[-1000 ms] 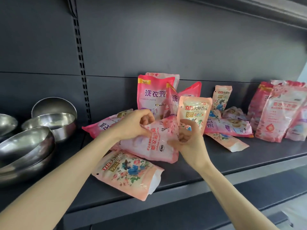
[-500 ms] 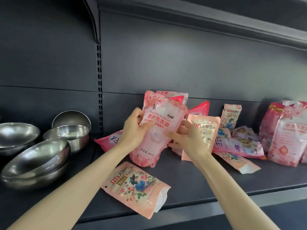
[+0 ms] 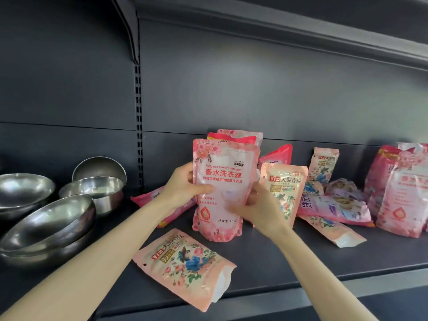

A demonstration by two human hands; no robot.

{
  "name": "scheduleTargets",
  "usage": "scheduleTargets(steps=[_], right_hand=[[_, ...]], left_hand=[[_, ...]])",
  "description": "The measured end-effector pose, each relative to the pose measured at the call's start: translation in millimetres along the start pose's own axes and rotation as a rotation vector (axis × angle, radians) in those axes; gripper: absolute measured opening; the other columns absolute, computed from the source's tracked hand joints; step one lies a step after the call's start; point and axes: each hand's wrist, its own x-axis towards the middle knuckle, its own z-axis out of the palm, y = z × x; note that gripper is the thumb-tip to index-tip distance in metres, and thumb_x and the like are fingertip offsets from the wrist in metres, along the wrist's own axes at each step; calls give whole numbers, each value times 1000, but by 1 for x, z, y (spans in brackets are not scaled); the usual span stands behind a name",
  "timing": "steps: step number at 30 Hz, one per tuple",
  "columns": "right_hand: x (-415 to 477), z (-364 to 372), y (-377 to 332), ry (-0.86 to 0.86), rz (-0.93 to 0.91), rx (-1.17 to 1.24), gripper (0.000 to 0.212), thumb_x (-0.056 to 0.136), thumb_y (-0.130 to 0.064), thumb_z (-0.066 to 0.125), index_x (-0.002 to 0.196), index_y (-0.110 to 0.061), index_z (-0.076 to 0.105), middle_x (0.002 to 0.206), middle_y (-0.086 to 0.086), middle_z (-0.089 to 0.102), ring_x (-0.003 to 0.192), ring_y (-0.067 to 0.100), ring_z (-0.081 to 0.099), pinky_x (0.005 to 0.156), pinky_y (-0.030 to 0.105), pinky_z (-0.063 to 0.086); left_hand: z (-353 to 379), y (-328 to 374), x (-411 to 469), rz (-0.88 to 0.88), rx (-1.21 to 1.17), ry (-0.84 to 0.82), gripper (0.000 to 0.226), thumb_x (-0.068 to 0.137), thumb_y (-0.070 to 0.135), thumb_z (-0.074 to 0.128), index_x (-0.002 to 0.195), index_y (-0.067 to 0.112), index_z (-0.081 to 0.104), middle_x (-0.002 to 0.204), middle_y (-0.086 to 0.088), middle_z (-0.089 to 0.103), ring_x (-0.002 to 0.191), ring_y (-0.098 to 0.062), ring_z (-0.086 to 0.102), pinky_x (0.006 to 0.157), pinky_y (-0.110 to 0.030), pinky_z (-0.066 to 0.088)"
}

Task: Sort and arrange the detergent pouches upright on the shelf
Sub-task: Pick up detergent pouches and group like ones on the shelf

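Observation:
A pale pink perfumed-detergent pouch (image 3: 223, 179) stands upright on the dark shelf (image 3: 278, 258). My left hand (image 3: 185, 186) grips its left edge, thumb across the front. My right hand (image 3: 257, 212) holds its lower right side. Behind it stand two more pink pouches (image 3: 234, 136). A peach floral pouch (image 3: 283, 188) stands just right of my right hand. Another peach floral pouch (image 3: 185, 265) lies flat near the shelf's front edge. A bright pink pouch (image 3: 152, 196) lies flat behind my left wrist.
Several steel bowls (image 3: 48, 218) are stacked on the left of the shelf. To the right lie and lean more pouches (image 3: 333, 205), with two large pink ones (image 3: 403, 191) upright at the far right. An upper shelf (image 3: 301, 26) overhangs.
The pale pink pouch has gone from lying on the pile to tilted, then to upright on the shelf, both hands still on it. The camera moved closer.

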Motion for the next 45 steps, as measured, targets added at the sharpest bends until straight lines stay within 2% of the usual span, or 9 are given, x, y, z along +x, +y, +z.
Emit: scheduleTargets(steps=[4,7,12,14,25,30,34,40,45], right_hand=[[-6,11,18,7,97,-154,54,67,-21,84,110,-15,52,93,-5,66,80,12,64,66,24,53],[-3,10,16,50,76,-200,46,70,-20,82,105,-18,51,87,-9,62,74,7,59,57,17,45],[-1,12,19,105,64,-253,40,71,-23,81,100,-15,54,86,-2,65,72,13,60,53,18,41],[1,12,21,117,49,-260,39,72,-23,80,100,-14,54,86,-2,65,70,12,59,52,16,40],[0,15,25,123,38,-302,43,77,-29,77,110,-12,54,90,-3,63,76,15,60,62,25,50],[-5,14,22,115,33,-362,46,78,-29,76,113,-11,54,97,0,65,84,20,63,72,36,56],[-10,10,20,81,56,-420,39,80,-26,73,110,-10,54,100,2,65,89,23,64,76,35,54],[-17,5,15,71,-7,-506,36,82,-23,68,115,-11,58,102,4,66,92,22,62,78,34,52],[-12,13,5,5,-56,-503,29,83,-27,68,109,-13,61,101,3,66,91,22,63,81,37,54]], left_hand=[[6,-2,2,32,5,25,46,73,1,76,114,16,60,100,10,69,87,-1,67,66,-15,54],[10,-2,4,55,14,22,45,74,1,75,112,17,59,97,13,67,83,4,66,65,-13,53],[13,-7,11,67,105,51,50,73,10,78,118,15,57,111,4,67,100,-10,64,85,-31,55],[14,-8,13,73,151,75,50,73,13,79,117,15,56,113,3,67,100,-9,64,83,-28,54],[14,-6,6,27,372,103,45,75,21,78,113,13,56,110,-2,68,94,-16,65,85,-34,54],[13,-3,-3,-1,481,49,44,78,25,75,116,13,56,113,-3,65,92,-11,58,78,-22,45],[11,-1,-8,-25,519,8,49,79,27,74,121,12,55,113,-5,68,105,-20,62,89,-31,46],[6,0,-17,-52,526,-10,49,79,28,75,122,14,57,110,-2,70,103,-18,64,97,-37,46],[5,-2,-22,-33,448,-4,45,79,21,74,121,15,60,115,3,65,92,-9,63,80,-18,47]])
